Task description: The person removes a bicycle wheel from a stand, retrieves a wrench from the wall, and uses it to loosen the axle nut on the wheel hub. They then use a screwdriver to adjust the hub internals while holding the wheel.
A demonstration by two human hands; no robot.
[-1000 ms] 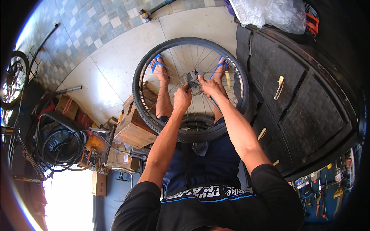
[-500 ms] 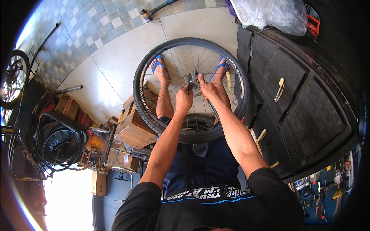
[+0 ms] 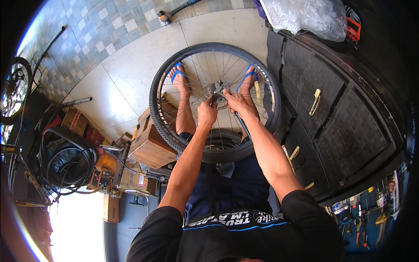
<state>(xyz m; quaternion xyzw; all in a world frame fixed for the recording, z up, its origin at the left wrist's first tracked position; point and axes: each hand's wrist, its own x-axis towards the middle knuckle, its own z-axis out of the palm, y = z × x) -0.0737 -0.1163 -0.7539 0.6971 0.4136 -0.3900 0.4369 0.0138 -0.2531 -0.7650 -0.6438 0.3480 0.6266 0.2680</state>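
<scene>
Bicycle wheel [image 3: 276, 102] in the head view, over pale floor tiles [image 3: 126, 83], left hand [image 3: 207, 112] clenched around a dark handle [image 3: 214, 101], right hand [image 3: 235, 101] grasping a grey wrench [image 3: 219, 88] at wheel centre, wooden box [image 3: 150, 146] leftward, black cabinet [image 3: 301, 78] (pale-handled) rightward.

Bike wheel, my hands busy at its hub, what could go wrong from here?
The grey wrench-like tool might slip, knocking your right hand against the wheel. Your left hand is close beside it, so knuckles could get pinched or scraped. Your feet, toes exposed, show through the wheel, so a dropped tool could hurt them.
</scene>
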